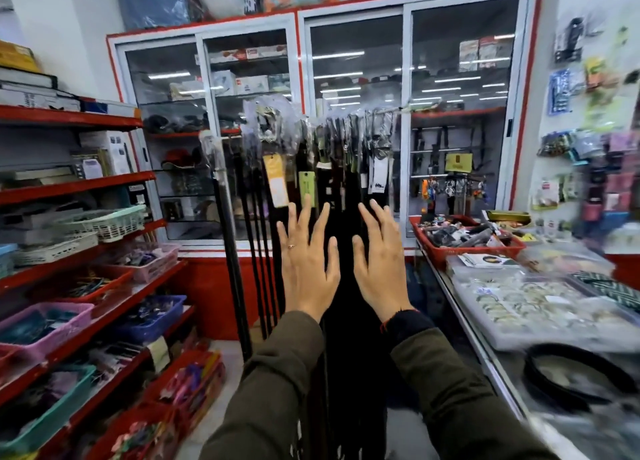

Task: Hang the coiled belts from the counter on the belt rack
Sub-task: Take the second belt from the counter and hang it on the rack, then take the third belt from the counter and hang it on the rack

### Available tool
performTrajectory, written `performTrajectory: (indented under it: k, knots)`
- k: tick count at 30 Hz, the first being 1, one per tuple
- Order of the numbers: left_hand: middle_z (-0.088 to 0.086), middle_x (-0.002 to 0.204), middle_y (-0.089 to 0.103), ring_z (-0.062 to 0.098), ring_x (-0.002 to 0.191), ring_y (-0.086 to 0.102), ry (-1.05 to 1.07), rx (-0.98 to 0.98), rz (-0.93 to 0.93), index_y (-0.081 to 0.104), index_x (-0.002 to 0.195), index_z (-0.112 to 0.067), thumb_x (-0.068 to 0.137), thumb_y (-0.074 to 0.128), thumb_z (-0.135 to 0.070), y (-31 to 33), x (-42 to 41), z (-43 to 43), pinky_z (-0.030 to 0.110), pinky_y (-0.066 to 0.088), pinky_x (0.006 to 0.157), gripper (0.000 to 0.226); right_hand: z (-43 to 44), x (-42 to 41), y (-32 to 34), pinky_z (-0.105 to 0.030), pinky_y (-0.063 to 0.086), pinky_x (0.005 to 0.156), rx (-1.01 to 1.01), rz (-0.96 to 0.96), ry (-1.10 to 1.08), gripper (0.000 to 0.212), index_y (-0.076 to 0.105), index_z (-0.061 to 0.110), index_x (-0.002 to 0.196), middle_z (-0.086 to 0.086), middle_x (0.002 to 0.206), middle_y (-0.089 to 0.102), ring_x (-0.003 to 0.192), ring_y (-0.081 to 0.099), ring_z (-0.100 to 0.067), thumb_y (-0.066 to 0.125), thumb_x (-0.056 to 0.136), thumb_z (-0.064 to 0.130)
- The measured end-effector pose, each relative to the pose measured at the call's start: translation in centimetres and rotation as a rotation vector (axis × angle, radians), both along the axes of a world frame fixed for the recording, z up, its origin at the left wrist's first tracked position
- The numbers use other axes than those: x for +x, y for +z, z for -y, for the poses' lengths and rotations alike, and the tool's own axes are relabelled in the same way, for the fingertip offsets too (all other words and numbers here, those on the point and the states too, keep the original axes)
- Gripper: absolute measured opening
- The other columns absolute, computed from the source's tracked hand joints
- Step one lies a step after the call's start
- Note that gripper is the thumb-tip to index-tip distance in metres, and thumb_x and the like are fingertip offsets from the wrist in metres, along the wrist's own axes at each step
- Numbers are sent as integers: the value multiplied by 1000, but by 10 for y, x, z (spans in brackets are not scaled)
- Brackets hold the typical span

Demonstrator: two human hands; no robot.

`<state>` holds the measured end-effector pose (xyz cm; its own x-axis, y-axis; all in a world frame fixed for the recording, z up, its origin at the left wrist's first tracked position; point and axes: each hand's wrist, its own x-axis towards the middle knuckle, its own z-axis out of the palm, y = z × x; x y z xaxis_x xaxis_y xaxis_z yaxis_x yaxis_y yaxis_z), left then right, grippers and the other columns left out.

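Belts were the job: one black coiled belt (pixel 575 376) lay on the glass counter (pixel 485 348) at my lower right, blurred, well apart from both hands. Whether more coils sat there, I could not tell.

Left to right. Red metal shelving (pixel 86 182) ran along my left, stacked with pastel plastic baskets (pixel 100 222) of small goods. Just beyond it stood the belt rack (pixel 388 111), a metal rail crowded with long black hanging belts (pixel 263 251), several with paper tags. My left hand (pixel 306 269) was raised in front of them, fingers spread wide, palm away from me, gripping nothing. My right hand (pixel 379 269) was beside it, equally splayed and empty. Whether either touched the hanging straps, I could not tell.

Judged step: between belts, nothing in hand. Next move, as I reckoned it, called for turning right, reaching down to the counter, lifting the coil, undoing it, and finding a free spot on the crowded rail.

Behind the rack stood a glass-fronted cabinet with red trim (pixel 346 130). On the counter further right: a red plastic tray (pixel 467 248) of trinkets and a clear case of rings (pixel 526 303). Floor pale, aisle narrow.
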<state>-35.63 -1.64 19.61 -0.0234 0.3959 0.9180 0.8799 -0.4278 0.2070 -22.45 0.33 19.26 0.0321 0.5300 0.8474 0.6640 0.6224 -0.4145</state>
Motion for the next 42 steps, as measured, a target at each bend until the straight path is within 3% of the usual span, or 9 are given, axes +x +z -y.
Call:
performTrajectory:
  k: [3, 9, 14, 19, 26, 31, 35, 39, 42]
  knots:
    - [-2, 172, 8, 20, 159, -5, -28, -86, -38, 24, 159, -27, 105, 40, -32, -30, 30, -4, 42, -5, 129, 56, 2, 35, -30, -48, 3, 131, -23, 73, -111, 53, 34, 21, 159, -4, 171, 21, 162, 7, -26, 45, 107, 26]
    - [-1, 171, 11, 20, 160, -4, -101, -254, -38, 28, 158, -24, 104, 40, -33, -84, 100, -12, 46, -3, 129, 55, 5, 110, -82, -61, 7, 127, -139, 173, -269, 53, 37, 21, 156, -8, 171, 21, 161, 8, -33, 47, 104, 28]
    - [-1, 171, 13, 21, 160, -2, -182, -379, -71, 30, 157, -25, 106, 39, -35, -128, 170, -19, 49, -1, 129, 53, 8, 185, -124, -58, 1, 129, -306, 221, -360, 54, 34, 24, 158, -4, 173, 16, 162, 5, -29, 44, 105, 32]
    - [-2, 171, 15, 21, 159, 0, -285, -513, -125, 33, 156, -26, 107, 39, -36, -169, 238, -29, 51, 1, 129, 51, 17, 259, -161, -57, -3, 129, -488, 230, -461, 59, 36, 25, 155, -1, 172, 19, 162, 6, -27, 46, 99, 10]
    - [-8, 171, 1, 11, 156, -13, -712, -870, -206, 16, 160, -29, 97, 53, -51, -230, 319, -56, 38, 1, 128, 76, 27, 355, -200, -55, 5, 128, -755, 144, -605, 68, 37, 19, 156, -3, 172, 17, 159, 17, -27, 49, 92, 1]
    - [-5, 171, 7, 19, 159, -7, -739, -1058, -436, 13, 161, -23, 93, 55, -62, -253, 371, -61, 44, 4, 129, 90, 20, 405, -223, -59, 11, 127, -1124, 472, -587, 70, 22, 16, 161, -3, 171, 16, 160, 10, -30, 54, 98, 12]
    - [2, 170, 16, 24, 159, 1, -590, -1131, -557, 17, 161, -16, 93, 54, -61, -259, 401, -58, 46, 3, 129, 89, 12, 426, -234, -55, 15, 127, -1224, 623, -498, 71, 30, 14, 157, -4, 165, 31, 157, 21, -27, 63, 95, 12]
    - [9, 153, 43, 30, 148, 31, -473, -1034, -597, 38, 151, -15, 93, 57, -56, -257, 408, -59, 46, 21, 125, 73, 9, 437, -237, -41, 34, 116, -1093, 588, -499, 48, 59, 20, 136, -6, 140, 63, 137, 50, -28, 56, 91, 4]
    - [9, 135, 56, 30, 134, 45, -452, -954, -606, 55, 131, -16, 95, 60, -46, -253, 402, -61, 41, 30, 118, 48, 9, 436, -237, -43, 26, 119, -1065, 600, -492, 35, 69, 26, 124, -2, 129, 70, 132, 54, -27, 57, 94, 13]
